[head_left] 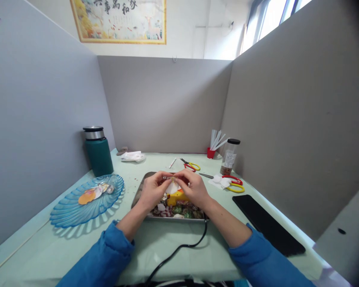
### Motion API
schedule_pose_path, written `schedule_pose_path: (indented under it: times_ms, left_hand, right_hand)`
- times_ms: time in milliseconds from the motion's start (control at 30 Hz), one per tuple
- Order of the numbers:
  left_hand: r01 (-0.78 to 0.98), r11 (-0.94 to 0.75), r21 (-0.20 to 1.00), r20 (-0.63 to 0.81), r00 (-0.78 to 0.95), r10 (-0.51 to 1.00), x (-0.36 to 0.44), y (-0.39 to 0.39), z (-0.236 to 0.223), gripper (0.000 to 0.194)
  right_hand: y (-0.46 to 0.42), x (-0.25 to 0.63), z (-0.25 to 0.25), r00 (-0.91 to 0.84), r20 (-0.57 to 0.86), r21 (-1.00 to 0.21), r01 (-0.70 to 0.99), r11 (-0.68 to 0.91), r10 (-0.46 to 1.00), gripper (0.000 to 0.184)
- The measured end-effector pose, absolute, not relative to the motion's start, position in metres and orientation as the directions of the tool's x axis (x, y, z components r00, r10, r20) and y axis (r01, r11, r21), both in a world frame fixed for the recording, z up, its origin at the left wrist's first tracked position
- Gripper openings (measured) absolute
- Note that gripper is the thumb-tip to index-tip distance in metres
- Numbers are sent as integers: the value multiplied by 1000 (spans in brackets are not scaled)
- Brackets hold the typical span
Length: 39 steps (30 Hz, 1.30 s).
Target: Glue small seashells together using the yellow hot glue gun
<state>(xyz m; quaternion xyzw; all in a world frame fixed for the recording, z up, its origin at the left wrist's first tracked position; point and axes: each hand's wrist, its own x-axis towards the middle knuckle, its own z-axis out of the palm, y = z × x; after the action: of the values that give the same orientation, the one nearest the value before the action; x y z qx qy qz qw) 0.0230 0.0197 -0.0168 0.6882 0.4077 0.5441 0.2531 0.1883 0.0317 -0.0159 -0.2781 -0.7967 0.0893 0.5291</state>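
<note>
Both hands meet over a metal tray [164, 219] in the middle of the table [155, 235], the left hand [152, 192] and the right hand [195, 188] each pinching the upper part of a white shell [172, 187] between thumb and fingers. The shell hangs from the fingertips, its broad end downward, above the tray's contents. Just under it, partly behind the right hand, a yellow glue gun [176, 198] lies on a bed of mixed shells [184, 212], some green, some dark and some pale. A black cord [179, 247] runs from the tray's right side across the table to its near edge. To the left, a blue scalloped plate [74, 218] carries a few shells, among them an orange fan-shaped shell [87, 196]; a dark green bottle [99, 156] stands upright behind the plate. Beyond the tray lie a plastic bag [133, 156] and a pair of red-and-yellow scissors [194, 166]. Farther right, a second pair of scissors [235, 184] lies beside white tissue [219, 182], near a black-lidded jar [229, 156] and a red cup [210, 153] holding translucent sticks [217, 140]. A flat black panel [266, 223] lies near the right-hand partition [290, 131].
</note>
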Motion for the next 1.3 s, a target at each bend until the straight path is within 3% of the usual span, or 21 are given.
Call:
schedule_pose_path:
  times_ms: [400,500,667,767,833,933,1000,1067,1200,1300]
  left_hand:
    - [49,-449,892,447,44,893,26,19,-13,27]
    - [-20,-389,921,390,62,919,26,17,-8,34]
    - [-113,-242,964,254,111,961,23,16,-5,27]
    - [-66,-224,972,230,120,966,18,19,-2,28]
    - [67,-294,953,289,79,954,6,22,4,27]
    - [434,-386,814,448,-47,893,-32,24,19,24]
    - [708,-296,641,502,-96,859,-69,22,30,25]
    - [873,-97,477,495,-176,851,-106,17,38,27]
    - [932,236,277,353,-327,877,-157,8,38,27]
    - [930,326,167,317,-364,876,-164,8,30,34]
  right_hand:
    - [34,187,-19,-250,755,-490,399,775,606,14]
    - [36,187,-21,-234,739,-526,387,758,632,18]
    - [35,187,-21,-233,726,-558,350,752,647,18]
    - [35,187,-21,-250,717,-564,341,752,650,17]
    - [36,188,-21,-251,716,-564,342,751,652,18]
    - [36,188,-21,-251,719,-555,352,753,648,18]
    - [35,188,-20,-255,723,-543,366,756,642,19]
    - [33,188,-19,-264,725,-523,388,759,636,19]
    - [31,188,-18,-286,734,-484,415,770,616,19]
    - [32,188,-17,-281,746,-476,409,778,604,21]
